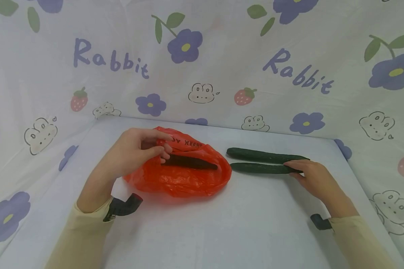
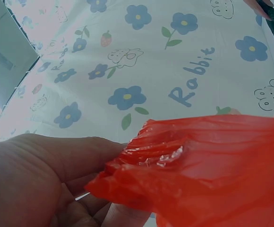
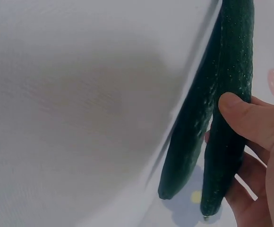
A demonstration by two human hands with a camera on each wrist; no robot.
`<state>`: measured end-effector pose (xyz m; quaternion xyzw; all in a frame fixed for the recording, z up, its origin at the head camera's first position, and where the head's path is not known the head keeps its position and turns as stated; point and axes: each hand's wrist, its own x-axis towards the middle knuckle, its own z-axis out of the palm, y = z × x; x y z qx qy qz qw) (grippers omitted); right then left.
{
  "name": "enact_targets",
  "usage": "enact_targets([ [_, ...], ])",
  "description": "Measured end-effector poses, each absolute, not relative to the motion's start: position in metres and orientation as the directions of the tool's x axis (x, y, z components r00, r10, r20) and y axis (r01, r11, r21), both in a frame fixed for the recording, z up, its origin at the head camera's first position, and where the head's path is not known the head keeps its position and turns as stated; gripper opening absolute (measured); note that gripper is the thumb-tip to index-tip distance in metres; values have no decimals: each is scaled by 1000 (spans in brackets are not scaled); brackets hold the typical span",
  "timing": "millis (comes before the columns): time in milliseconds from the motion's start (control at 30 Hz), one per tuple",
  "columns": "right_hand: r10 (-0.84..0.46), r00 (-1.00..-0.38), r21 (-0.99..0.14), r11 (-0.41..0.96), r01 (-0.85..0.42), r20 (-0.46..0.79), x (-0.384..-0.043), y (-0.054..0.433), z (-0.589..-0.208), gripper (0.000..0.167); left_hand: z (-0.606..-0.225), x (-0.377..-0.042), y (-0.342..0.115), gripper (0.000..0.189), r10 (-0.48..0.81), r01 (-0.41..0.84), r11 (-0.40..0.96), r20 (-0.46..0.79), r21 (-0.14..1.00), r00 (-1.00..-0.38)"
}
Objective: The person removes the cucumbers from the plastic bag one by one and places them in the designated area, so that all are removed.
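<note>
From left to right, we are seeing a person's left hand (image 1: 131, 149) pinching the edge of a red plastic bag (image 1: 178, 183) between thumb and fingers. The bag is lying on a white tabletop (image 1: 222, 224), its mouth gaping rightward, and a dark, long item (image 1: 192, 162), probably a cucumber, is resting inside. Just right of that mouth, a far cucumber (image 1: 262, 154) and a near cucumber (image 1: 259, 168) are stretching side by side; whether the near one's tip is touching the bag, we cannot tell. At their right ends, the right hand (image 1: 311, 177) is gripping the near cucumber, thumb on one side and fingers on the other, well apart from the left hand. Behind everything, a flowered cloth (image 1: 215, 67) is hanging. We are judging this step as handling one cucumber beside the opened bag; the next move is probably calling for a firm grip and a steady bag mouth.
</note>
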<state>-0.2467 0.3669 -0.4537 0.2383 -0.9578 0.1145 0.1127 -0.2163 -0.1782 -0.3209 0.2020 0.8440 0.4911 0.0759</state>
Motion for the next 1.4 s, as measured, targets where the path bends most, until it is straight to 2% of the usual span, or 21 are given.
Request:
enact_targets([
  [167, -384, -914, -172, 899, -402, 132, -251, 366, -455, 41, -321, -216, -179, 35, 414, 257, 436, 61, 863, -908],
  [267, -373, -922, -175, 906, -386, 102, -253, 366, -457, 41, -321, -215, -179, 35, 410, 242, 433, 49, 868, -911],
  [600, -370, -924, -212, 900, -381, 92, -257, 368, -465, 41, -318, -215, -177, 34, 402, 225, 435, 35, 872, -915],
  [867, -383, -918, -182, 900, -396, 104, -260, 369, -473, 39, -318, -215, -177, 34, 404, 228, 433, 38, 872, -914],
  [1400, -338, -935, -222, 908, -354, 111, -256, 362, -469, 44, -319, -217, -178, 35, 401, 235, 445, 42, 864, -915],
])
